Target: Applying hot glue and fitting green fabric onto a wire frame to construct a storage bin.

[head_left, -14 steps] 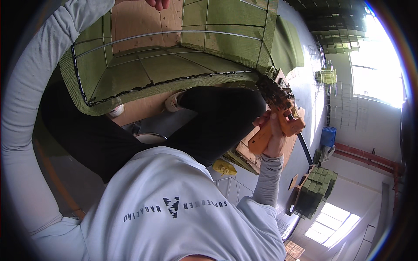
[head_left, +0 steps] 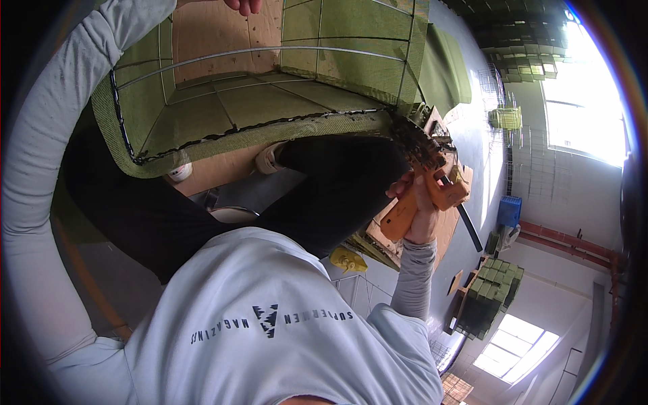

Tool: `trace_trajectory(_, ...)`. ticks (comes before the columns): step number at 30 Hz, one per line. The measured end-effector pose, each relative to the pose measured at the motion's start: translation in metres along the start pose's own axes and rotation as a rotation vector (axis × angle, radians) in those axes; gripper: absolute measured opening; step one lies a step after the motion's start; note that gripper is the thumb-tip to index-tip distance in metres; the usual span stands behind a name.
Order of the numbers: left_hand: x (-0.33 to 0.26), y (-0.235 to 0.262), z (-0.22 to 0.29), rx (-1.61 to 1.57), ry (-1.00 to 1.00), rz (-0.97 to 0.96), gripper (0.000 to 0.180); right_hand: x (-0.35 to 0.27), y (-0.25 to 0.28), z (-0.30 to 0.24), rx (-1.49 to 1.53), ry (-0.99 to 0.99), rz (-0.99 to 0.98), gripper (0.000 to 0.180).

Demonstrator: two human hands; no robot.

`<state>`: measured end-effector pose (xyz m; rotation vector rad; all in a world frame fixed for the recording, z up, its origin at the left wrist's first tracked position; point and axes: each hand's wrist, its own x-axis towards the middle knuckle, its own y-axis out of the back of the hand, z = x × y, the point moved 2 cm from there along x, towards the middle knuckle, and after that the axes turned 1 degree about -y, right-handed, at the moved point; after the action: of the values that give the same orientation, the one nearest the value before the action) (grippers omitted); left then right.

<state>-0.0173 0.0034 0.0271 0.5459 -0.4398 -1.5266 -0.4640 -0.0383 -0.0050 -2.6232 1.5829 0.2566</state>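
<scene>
My right hand (head_left: 423, 219) is closed round the handle of an orange glue gun (head_left: 403, 214). Dark, crusted residue covers its front end, and a black glue stick (head_left: 469, 228) juts from its back. The gun's front meets the near right corner of a wire-framed box (head_left: 270, 138) lined with green fabric. Black glue runs in an uneven line along the fabric's folded near edge. My left arm reaches round the box's left side; only some fingertips of my left hand (head_left: 244, 5) show at the top edge, over the box, and the rest is cut off.
The box stands in front of my black-trousered legs (head_left: 324, 182). Brown boards (head_left: 385, 246) and a yellow object (head_left: 348, 259) lie by my right leg. Stacked green blocks (head_left: 495, 287), a blue crate (head_left: 509, 211) and wire frames stand farther right, near red pipes (head_left: 567, 243).
My right hand has shifted the glue gun slightly left, bringing its front closer to the fabric edge. The glue stick has moved with it. My left fingertips stay in place.
</scene>
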Motion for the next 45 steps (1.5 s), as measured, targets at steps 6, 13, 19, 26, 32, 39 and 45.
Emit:
trace_trajectory(6, -0.005, 0.0, 0.014, 0.001, -0.018, -0.006, 0.032, -0.006, -0.006, -0.002, 0.012, -0.025, 0.001, 0.029)
trace_trajectory(13, -0.005, 0.002, 0.01, -0.015, -0.03, -0.02, 0.031, -0.013, -0.016, -0.004, 0.054, -0.048, -0.042, 0.022)
trace_trajectory(19, -0.004, 0.0, 0.009, -0.012, -0.014, 0.003, 0.031, -0.009, -0.008, 0.003, 0.038, -0.031, 0.017, 0.03)
trace_trajectory(26, 0.006, 0.002, -0.001, 0.022, 0.022, 0.008, 0.032, -0.019, -0.021, 0.008, 0.113, -0.076, -0.082, 0.026)
trace_trajectory(32, 0.008, 0.003, -0.001, -0.01, 0.034, -0.002, 0.032, -0.015, -0.021, -0.002, 0.108, -0.039, -0.012, 0.025)
trace_trajectory(39, 0.006, 0.007, 0.003, 0.001, 0.023, 0.002, 0.032, -0.022, -0.037, -0.001, 0.132, -0.05, -0.07, 0.023)
trace_trajectory(45, -0.006, 0.0, 0.013, 0.014, -0.032, 0.008, 0.031, -0.014, -0.019, 0.006, 0.054, -0.045, -0.033, 0.032)
